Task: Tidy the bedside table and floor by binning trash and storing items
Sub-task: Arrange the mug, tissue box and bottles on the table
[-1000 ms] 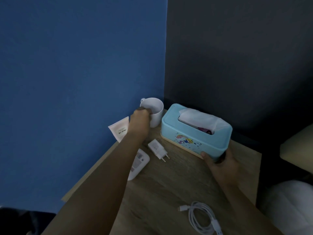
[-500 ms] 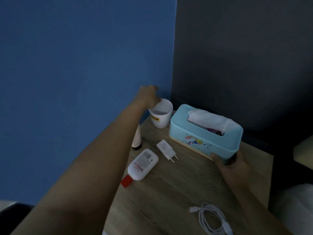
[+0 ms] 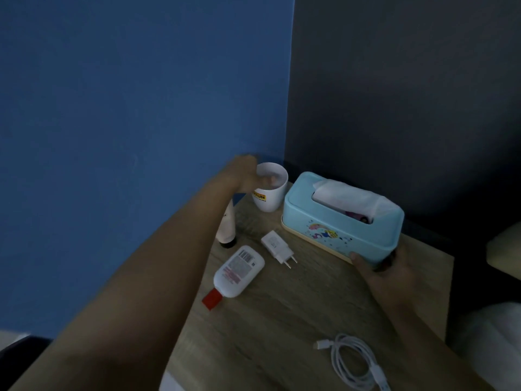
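Note:
On the wooden bedside table (image 3: 282,320), a white mug (image 3: 267,200) stands in the far corner. My left hand (image 3: 245,176), blurred, is at its left rim, with fingers reaching over the rim into the mug. A light blue tissue box (image 3: 332,221) with a tissue sticking out sits to the mug's right. My right hand (image 3: 377,275) grips the box's near right end. A white lotion bottle (image 3: 239,272) with a red cap lies flat. Near it lie a white charger plug (image 3: 277,246), a coiled white cable (image 3: 355,362) and a pale tube (image 3: 227,224) partly under my left arm.
A blue wall stands on the left and a dark wall behind the table; they meet just behind the mug. A pale cushion (image 3: 504,249) and white bedding (image 3: 490,342) lie to the right of the table.
The mug has been turned, so its yellow label now faces me. My left hand moved from the mug's side to its rim. My right hand stays on the tissue box.

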